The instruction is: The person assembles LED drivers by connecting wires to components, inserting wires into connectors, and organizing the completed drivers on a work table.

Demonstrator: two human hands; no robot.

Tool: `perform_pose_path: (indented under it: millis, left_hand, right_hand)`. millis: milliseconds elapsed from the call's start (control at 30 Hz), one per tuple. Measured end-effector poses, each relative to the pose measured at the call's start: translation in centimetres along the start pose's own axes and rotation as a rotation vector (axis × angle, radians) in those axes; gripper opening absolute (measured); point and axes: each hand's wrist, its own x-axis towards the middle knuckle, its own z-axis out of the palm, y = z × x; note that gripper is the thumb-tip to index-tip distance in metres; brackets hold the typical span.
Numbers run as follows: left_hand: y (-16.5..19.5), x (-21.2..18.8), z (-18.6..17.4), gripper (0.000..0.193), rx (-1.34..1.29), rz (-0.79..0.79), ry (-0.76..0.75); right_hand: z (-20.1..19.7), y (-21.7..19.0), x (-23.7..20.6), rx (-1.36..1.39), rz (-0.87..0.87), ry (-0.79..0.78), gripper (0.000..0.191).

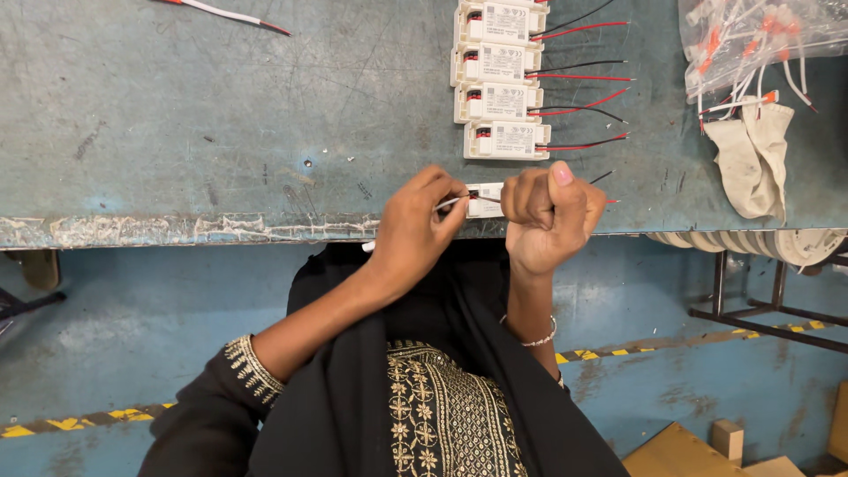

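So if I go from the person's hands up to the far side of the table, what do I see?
White box held in the hands → a column of four white boxes with red and black wires, nearest, next, next, farthest.

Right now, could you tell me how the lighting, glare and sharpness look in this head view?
Head view: soft, even light, faint shadows; mild sheen on the plastic bag; wide-angle bend at the table edge; left hand, right hand and white module fairly sharp.

Small white driver module [484, 200] level at table edge, gripped; thin white wire [449, 203] pinched at its left end.
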Motion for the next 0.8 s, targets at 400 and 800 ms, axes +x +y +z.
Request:
perform_pose_path:
  millis: [400, 800]
  left_hand:
    - [-0.6, 0.0, 0.1, 0.011, -0.077, 0.058, 0.017]
    - [-1.1, -0.2, 0.4, 0.01, -0.1, 0.062, 0.034]
  right_hand:
    - [-0.1, -0.8, 0.0, 0.042, -0.078, -0.012, 0.052]
    - [-0.2, -0.6, 0.3, 0.03, -0.047, -0.052, 0.054]
